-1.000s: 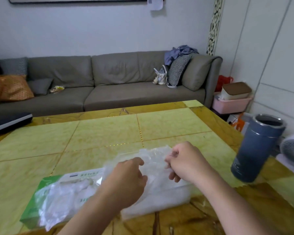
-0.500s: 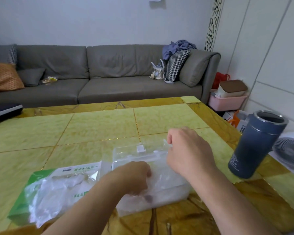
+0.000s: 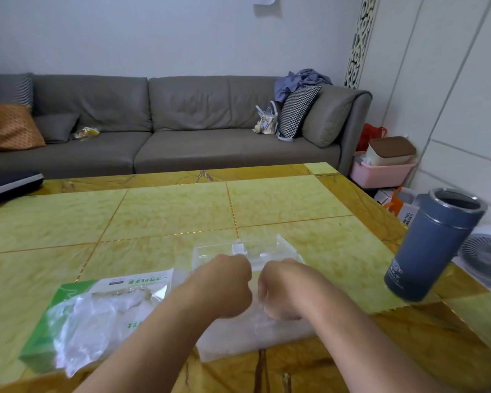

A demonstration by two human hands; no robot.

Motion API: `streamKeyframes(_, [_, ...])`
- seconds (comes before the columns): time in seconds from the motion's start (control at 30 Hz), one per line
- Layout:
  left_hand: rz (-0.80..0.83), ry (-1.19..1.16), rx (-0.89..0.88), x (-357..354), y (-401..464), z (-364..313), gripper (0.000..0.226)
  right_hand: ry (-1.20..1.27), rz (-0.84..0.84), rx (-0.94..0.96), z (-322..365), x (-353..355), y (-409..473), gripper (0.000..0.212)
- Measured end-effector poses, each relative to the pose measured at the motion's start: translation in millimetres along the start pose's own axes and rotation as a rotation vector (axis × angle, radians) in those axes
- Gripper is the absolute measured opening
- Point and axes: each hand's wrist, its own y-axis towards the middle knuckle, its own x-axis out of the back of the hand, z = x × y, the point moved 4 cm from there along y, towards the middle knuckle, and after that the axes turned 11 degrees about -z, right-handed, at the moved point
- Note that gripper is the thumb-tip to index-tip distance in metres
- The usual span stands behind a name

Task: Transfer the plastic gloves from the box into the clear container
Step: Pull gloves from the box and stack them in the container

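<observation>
I see both fists curled down inside the clear container (image 3: 267, 251), left hand (image 3: 224, 287) and right hand (image 3: 284, 287) pressing thin plastic gloves (image 3: 264, 321) in; what they pinch I cannot tell. More gloves spill from the box (image 3: 77, 316) left of it: light, slippery, best gathered in bunches.

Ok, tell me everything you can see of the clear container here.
The clear container is a see-through plastic box on the table, just right of the green-and-white glove box. Its far wall carries a small white tab. Thin plastic gloves fill it. Both hands, left hand and right hand, are curled over it, pressing down inside.
</observation>
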Motion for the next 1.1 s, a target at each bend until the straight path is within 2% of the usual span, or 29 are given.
streamKeyframes(0.07, [-0.081,-0.058,0.014,-2,1,-6,0.025,0.014,0.025,-0.02,2,-5,5,0.009])
streamKeyframes(0.1, [-0.053,-0.073,0.023,-7,0,-9,0.024,0.024,0.039,-0.04,3,-6,7,0.006])
streamKeyframes(0.2, [0.134,-0.039,0.071,-25,-4,-9,0.037,0.059,0.061,-0.084,1,-8,6,0.016])
streamKeyframes(0.27, [0.204,-0.067,0.083,-28,-4,-6,0.041,0.084,0.038,-0.079,1,-3,2,0.018])
streamKeyframes(0.43, [0.275,-0.095,0.11,-23,-3,-2,0.054,-0.002,0.148,-0.101,11,2,-5,0.028])
streamKeyframes(0.53, [0.25,-0.066,0.057,-22,-3,0,0.045,-0.044,0.152,-0.08,14,2,-6,0.032])
streamKeyframes(0.67, [0.131,-0.091,-0.051,-13,-14,-3,0.041,-0.012,-0.008,-0.115,7,0,-5,0.03])
streamKeyframes(0.7, [0.078,-0.11,-0.086,-8,-20,-2,0.045,-0.001,-0.062,-0.117,7,0,-8,0.022])
streamKeyframes(0.77, [-0.073,-0.185,-0.144,8,-35,0,0.044,-0.018,-0.184,-0.11,7,6,-14,0.009])
streamKeyframes(0.83, [-0.256,-0.279,-0.16,26,-52,11,0.035,-0.024,-0.302,-0.096,10,14,-21,0.014])
streamKeyframes(0.97, [-0.542,-0.354,-0.043,61,-82,72,0.016,0.057,-0.503,-0.039,33,24,-31,0.023])
streamKeyframes(1.03, [-0.562,-0.306,0.038,69,-93,113,0.01,0.103,-0.6,0.049,49,30,-38,0.031])
streamKeyframes(1.1, [-0.541,-0.262,0.121,69,-101,154,0.022,0.136,-0.638,0.239,74,33,-46,0.045])
